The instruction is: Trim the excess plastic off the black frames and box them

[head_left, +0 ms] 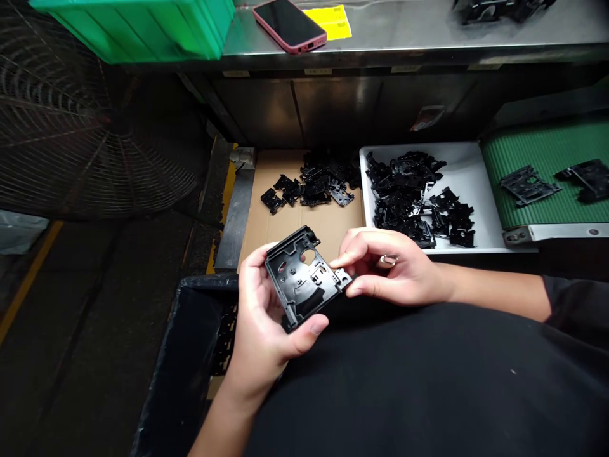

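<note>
My left hand (264,317) cradles a flat black moulded plastic part (304,279), with its fingers behind the part and the thumb across its lower edge. The part has round holes, raised ribs and a small metal tab at its right corner. My right hand (390,266) pinches that corner between thumb and forefinger, and a ring shows on one finger. Beyond the hands, a loose pile of similar black parts (314,184) lies on a cardboard sheet (257,178).
A white tray (368,190) holds more black parts. Two others lie on a green belt conveyor (547,152) at right. A black bin (204,282) sits below my hands. A wire fan guard (95,133) is at left. A phone (289,25) lies on the steel shelf (404,32) above.
</note>
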Motion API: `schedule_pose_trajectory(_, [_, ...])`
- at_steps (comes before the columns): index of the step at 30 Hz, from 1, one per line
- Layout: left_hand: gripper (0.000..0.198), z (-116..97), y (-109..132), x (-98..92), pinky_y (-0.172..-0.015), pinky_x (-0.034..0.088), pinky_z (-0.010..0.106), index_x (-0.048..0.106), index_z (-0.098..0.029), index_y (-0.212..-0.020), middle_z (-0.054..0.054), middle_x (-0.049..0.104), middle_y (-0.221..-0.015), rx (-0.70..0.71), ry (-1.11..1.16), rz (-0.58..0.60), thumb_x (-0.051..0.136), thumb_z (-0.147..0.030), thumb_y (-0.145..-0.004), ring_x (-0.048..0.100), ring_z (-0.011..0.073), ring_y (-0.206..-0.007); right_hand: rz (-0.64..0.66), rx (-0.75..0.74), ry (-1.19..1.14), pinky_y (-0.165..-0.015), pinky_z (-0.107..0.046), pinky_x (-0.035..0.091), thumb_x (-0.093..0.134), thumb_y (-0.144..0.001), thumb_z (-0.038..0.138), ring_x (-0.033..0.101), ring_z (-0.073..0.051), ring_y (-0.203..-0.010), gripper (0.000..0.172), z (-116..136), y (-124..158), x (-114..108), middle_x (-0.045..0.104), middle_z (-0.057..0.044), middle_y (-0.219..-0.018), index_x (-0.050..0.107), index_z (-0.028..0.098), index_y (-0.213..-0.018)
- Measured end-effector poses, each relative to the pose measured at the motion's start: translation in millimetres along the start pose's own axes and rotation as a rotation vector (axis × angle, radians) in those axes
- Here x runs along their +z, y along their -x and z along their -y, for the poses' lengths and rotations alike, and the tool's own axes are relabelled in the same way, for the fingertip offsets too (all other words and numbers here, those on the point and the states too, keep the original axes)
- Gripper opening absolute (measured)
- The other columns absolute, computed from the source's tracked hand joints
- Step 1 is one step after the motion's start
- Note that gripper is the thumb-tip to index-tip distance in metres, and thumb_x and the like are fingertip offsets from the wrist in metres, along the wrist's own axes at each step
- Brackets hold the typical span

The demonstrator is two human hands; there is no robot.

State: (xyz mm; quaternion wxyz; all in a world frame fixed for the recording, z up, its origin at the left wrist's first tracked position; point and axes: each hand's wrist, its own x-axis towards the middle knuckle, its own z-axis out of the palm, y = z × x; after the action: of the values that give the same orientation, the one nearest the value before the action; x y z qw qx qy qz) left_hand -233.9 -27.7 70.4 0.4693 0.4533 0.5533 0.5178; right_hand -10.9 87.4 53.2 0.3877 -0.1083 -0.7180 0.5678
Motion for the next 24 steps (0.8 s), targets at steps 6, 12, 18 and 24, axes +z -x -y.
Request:
schedule_pose_trajectory(6, [0.108, 4, -6, -3.2, -0.114, 0.062, 0.048, 0.050, -0.031, -0.152, 0.013, 0.060, -0.149, 0.192, -0.156, -0.022, 0.109, -0.036, -0.062, 0.070, 0.0324, -0.135, 0.014, -0.036, 0.043, -0.062, -0.020, 0.053, 0.083, -0.100, 0.022, 0.062, -0.010, -0.078, 0.024, -1, 1, -4, 0.067, -0.004, -0.096, 0.075, 0.014, -0.121])
schedule_pose_trajectory(12, [0.123, 3, -5, -9.7, -0.129, 0.045, 0.064, 0.044, -0.032, -0.166, 0.015, 0.046, -0.155, 0.379, -0.414, -0.065, 0.109, -0.033, -0.061, 0.055, 0.0385, -0.148, 0.037, -0.101, 0.076, -0.070, -0.025, 0.057, 0.080, -0.101, 0.017, 0.065, -0.014, -0.086, 0.022, -2, 2, -7, 0.069, -0.006, -0.097, 0.075, 0.012, -0.122])
schedule_pose_trajectory(18, [0.138, -1, 1, -11.5, -0.129, 0.048, 0.061, 0.032, -0.033, -0.176, 0.016, 0.039, -0.160, 0.480, -0.571, -0.067, 0.108, -0.037, -0.062, 0.050, 0.0400, -0.151, 0.046, -0.111, 0.118, -0.072, -0.027, 0.059, 0.078, -0.102, 0.016, 0.067, -0.015, -0.088, 0.025, 1, 4, -8, 0.073, -0.007, -0.099, 0.074, 0.014, -0.126])
schedule_pose_trajectory(24, [0.138, -8, 7, -5.7, -0.132, 0.038, 0.070, 0.031, -0.047, -0.175, 0.010, 0.041, -0.163, 0.360, -0.408, -0.076, 0.109, -0.043, -0.062, 0.046, 0.0428, -0.153, 0.044, -0.102, 0.127, -0.068, -0.027, 0.057, 0.078, -0.101, 0.016, 0.067, -0.016, -0.083, 0.028, 7, 7, -7, 0.074, -0.007, -0.100, 0.072, 0.017, -0.129])
